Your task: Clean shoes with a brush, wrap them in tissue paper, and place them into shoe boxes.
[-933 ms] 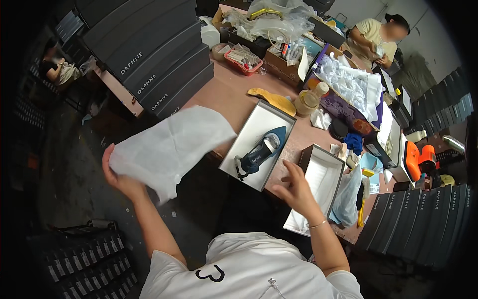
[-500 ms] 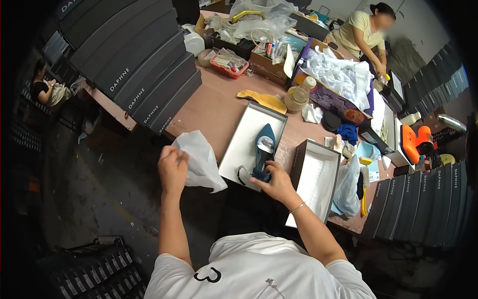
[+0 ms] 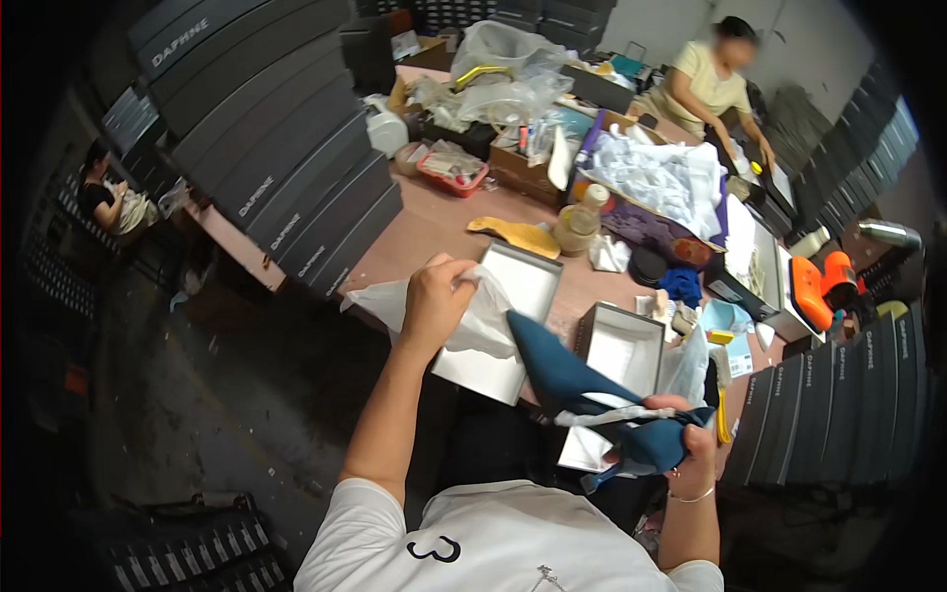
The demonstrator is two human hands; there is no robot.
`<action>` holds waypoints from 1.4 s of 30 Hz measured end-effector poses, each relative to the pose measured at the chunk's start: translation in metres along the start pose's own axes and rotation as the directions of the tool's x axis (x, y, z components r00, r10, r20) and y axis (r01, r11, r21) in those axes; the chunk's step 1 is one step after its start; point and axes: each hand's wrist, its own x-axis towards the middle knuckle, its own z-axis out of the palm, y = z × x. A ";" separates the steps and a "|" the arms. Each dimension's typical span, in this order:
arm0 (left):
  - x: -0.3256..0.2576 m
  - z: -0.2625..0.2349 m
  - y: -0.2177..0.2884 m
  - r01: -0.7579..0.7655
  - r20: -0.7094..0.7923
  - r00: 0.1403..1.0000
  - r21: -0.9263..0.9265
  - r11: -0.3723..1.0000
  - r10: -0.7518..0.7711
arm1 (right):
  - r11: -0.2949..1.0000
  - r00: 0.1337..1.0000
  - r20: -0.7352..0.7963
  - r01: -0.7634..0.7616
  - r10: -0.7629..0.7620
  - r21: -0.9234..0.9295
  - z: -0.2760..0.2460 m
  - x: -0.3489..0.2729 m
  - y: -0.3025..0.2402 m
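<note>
My right hand point(image 3: 695, 456) is closed around the back part of a teal pointed-toe heeled shoe point(image 3: 567, 370). The shoe is up close, above the bench's front edge, its toe pointing to the far left and white material showing along its opening. Pinched in my left hand point(image 3: 436, 304) is a sheet of white tissue paper point(image 3: 485, 321). The sheet hangs over a shallow white-lined shoebox part point(image 3: 525, 279), hiding some of it. Behind the shoe stands a second dark-sided, white-lined box part point(image 3: 623, 345), partly covered by the shoe.
Dark shoeboxes point(image 3: 286, 148) are stacked high at the left, with more point(image 3: 838, 395) at the right. On the bench point(image 3: 424, 222) lie a yellow cloth point(image 3: 515, 235), a glass bottle point(image 3: 577, 222) and a carton of white paper point(image 3: 656, 173). A person point(image 3: 705, 84) works at the far right.
My right hand has lifted the teal shoe out of the box toward me and to the right. My left hand has carried the tissue paper rightward and over the box.
</note>
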 end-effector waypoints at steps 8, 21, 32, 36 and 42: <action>-0.027 0.009 0.080 -0.146 0.276 0.950 -0.024 0.989 0.147 | 0.916 0.994 -0.108 0.049 -0.006 0.399 -0.057 0.049 0.067; -0.037 0.055 0.081 -0.114 0.256 0.955 -0.157 0.981 0.152 | 0.662 0.995 -0.077 0.014 0.067 0.749 -0.094 0.038 0.073; -0.073 0.091 0.161 -0.659 0.147 0.674 -0.321 0.680 0.723 | 0.761 0.882 -0.220 0.206 -0.416 -0.615 -0.055 0.040 0.130; -0.100 0.102 0.155 -0.630 0.172 0.603 -0.496 0.598 0.779 | -0.111 0.743 0.164 0.122 -0.649 -0.986 -0.089 0.024 0.095; -0.130 0.144 0.191 -0.446 0.310 0.377 -0.765 0.465 0.873 | 0.127 0.796 -0.002 0.094 -0.605 -0.987 -0.112 -0.007 0.058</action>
